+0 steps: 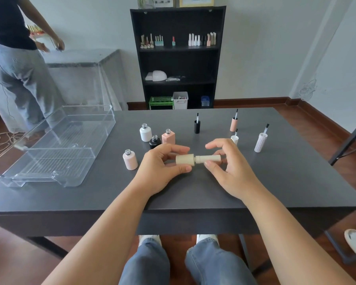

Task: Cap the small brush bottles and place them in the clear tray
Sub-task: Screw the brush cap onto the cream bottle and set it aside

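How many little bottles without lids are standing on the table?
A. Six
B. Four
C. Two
B. Four open bottles stand on the table: a white bottle, a black bottle, a square pink bottle and a round pink bottle. A fifth, the beige bottle, is off the table, held between the left hand and the right hand, with its cap on.

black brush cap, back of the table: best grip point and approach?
Grip the black cap around its cylindrical body, low, coming from the front or side. It stands with the brush pointing up, so a top-down pinch would hit the bristles. Nothing stands close around it, so a side approach looks clear. The round wall suits a thumb-and-finger pinch.
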`<state>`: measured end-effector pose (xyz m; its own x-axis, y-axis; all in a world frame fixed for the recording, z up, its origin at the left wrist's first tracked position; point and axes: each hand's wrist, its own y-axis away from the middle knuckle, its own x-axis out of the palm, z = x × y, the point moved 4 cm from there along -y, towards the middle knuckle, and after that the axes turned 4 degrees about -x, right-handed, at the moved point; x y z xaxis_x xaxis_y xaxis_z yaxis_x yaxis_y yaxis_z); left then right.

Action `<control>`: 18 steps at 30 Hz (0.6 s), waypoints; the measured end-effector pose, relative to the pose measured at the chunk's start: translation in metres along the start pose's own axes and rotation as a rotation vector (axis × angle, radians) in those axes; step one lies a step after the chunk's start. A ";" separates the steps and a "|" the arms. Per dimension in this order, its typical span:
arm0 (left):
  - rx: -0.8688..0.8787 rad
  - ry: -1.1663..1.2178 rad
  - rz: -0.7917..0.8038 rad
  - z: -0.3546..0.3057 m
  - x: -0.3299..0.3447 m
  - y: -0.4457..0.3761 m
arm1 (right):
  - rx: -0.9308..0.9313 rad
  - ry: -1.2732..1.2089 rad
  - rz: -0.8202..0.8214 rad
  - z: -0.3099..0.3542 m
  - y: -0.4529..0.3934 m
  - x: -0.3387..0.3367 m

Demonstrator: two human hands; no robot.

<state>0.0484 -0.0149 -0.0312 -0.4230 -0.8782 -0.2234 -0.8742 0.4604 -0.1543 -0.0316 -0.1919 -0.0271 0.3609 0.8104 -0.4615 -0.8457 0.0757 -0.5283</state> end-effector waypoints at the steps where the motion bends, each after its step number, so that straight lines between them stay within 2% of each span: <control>1: 0.003 -0.009 0.007 0.000 0.001 0.000 | -0.009 0.034 0.012 0.000 0.001 0.000; 8: 0.035 -0.042 0.029 -0.001 0.003 0.000 | 0.090 0.080 -0.048 -0.002 0.000 0.001; 14: 0.032 -0.031 0.010 0.000 0.002 0.000 | -0.020 0.091 -0.004 0.007 0.000 0.000; 18: 0.083 -0.104 0.032 -0.004 0.004 0.001 | 0.116 0.030 -0.085 0.002 0.001 0.001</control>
<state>0.0445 -0.0184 -0.0288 -0.4193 -0.8467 -0.3276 -0.8361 0.5007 -0.2239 -0.0329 -0.1898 -0.0267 0.4430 0.7807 -0.4407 -0.8508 0.2113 -0.4811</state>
